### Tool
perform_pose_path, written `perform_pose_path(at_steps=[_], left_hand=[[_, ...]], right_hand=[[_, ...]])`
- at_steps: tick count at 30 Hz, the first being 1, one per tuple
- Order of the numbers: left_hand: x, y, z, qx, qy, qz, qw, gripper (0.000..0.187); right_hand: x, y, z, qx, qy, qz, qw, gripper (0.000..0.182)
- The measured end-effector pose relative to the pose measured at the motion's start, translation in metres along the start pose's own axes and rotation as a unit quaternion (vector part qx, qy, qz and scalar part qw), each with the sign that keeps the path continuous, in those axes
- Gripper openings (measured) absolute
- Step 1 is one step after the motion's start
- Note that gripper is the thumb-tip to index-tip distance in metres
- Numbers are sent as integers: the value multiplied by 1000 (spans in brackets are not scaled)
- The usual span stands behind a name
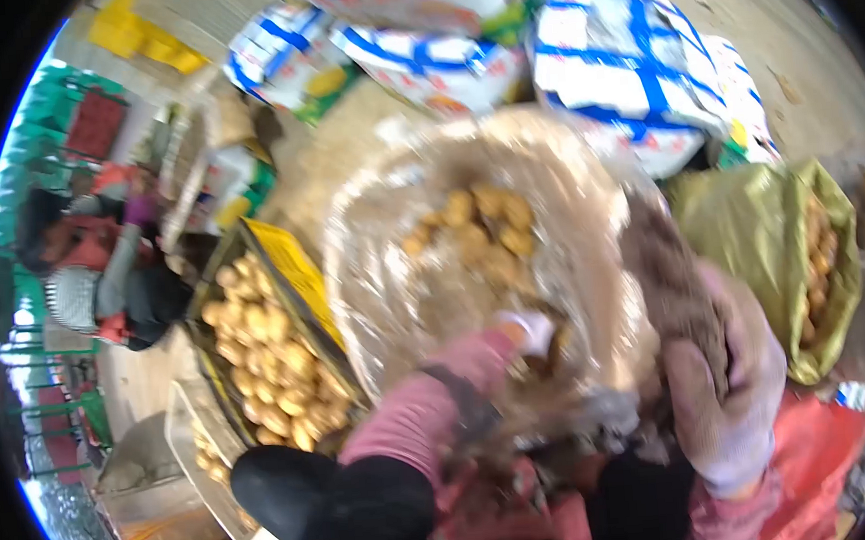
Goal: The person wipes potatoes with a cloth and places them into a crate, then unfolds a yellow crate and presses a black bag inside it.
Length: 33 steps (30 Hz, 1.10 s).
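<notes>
A large clear plastic-lined bag [362,265] stands open in front of me, with several potatoes [490,226] at its bottom. My left hand [530,333], in a white glove below a pink sleeve, reaches inside near the bag's lower side. Blur hides its fingers and anything they hold. At the bag's right edge, my right hand [726,380] wears a pale pinkish glove. Its fingers are wrapped round dark brown, cloth-like material [668,274] lying along the rim.
A crate of potatoes [268,352] stands left of the bag, beside a white crate [188,428]. White-and-blue sacks [628,56] lie beyond. At right are a green sack [751,228] with potatoes and red material [817,454]. Another person [101,263] is at the far left.
</notes>
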State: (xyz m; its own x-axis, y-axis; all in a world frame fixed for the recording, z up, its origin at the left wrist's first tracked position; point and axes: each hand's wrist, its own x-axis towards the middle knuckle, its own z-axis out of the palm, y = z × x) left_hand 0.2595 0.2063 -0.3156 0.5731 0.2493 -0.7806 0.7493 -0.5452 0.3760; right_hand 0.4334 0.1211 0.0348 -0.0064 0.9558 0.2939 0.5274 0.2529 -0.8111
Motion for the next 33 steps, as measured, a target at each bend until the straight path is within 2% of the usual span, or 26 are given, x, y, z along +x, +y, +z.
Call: perform_pose_path(at_steps=[1, 2, 3, 4, 5, 6, 7, 8, 10, 11, 13, 15, 16, 18, 21, 26, 27, 30, 33], left_hand=[[4, 7, 8, -5, 21, -6, 1000, 56], [32, 1, 33, 17, 58, 19, 998, 69], [18, 6, 32, 21, 148, 95, 984, 82], [9, 10, 24, 13, 109, 82, 991, 84], [6, 11, 29, -4, 144, 85, 986, 80], [32, 0, 58, -69, 166, 81, 980, 81], [29, 4, 61, -80, 168, 67, 980, 85], [19, 8, 55, -93, 169, 54, 980, 89], [-1, 12, 36, -122, 166, 84, 975, 97], [12, 3, 39, -145, 170, 117, 968, 102], [22, -1, 42, -135, 156, 109, 972, 105], [29, -5, 50, -121, 140, 100, 978, 108], [25, -9, 53, -146, 169, 149, 963, 109], [-5, -10, 43, -290, 50, 97, 951, 105], [11, -32, 84, -256, 143, 99, 951, 88], [-8, -31, 80, -275, 134, 83, 948, 84], [-9, -32, 81, -280, 132, 79, 948, 84], [-16, -35, 83, -290, 131, 72, 945, 82], [-21, -37, 84, -303, 133, 64, 942, 80]], right_hand=[[1, 2, -2, -22, -8, -7, 1000, 45], [1, 4, -4, -52, -21, -13, 998, 44], [1, 6, -2, -41, -9, -9, 999, 45], [1, 8, -1, -28, 5, -16, 999, 45], [0, 10, -1, -17, 18, -17, 1000, 47], [3, 11, -3, -9, 31, -15, 999, 52], [8, 4, -2, -28, 44, -30, 998, 53], [10, 1, -2, -54, 44, -35, 997, 53], [11, -1, 3, -18, 57, -29, 998, 52], [10, -6, 3, -6, 29, 0, 1000, 49], [11, -16, 0, 15, -27, 52, 998, 43], [13, -11, 2, -26, 19, -7, 999, 50], [13, -7, 3, -46, 45, -35, 997, 53], [12, -6, 6, -27, 61, -39, 997, 56], [14, -5, 9, -29, 50, -44, 997, 56], [21, -24, 11, -69, 19, -13, 997, 52], [18, -33, 1, -69, -29, -24, 997, 43], [16, -30, 6, -46, -14, -19, 999, 44], [16, -36, 10, -78, -6, -21, 997, 44]])
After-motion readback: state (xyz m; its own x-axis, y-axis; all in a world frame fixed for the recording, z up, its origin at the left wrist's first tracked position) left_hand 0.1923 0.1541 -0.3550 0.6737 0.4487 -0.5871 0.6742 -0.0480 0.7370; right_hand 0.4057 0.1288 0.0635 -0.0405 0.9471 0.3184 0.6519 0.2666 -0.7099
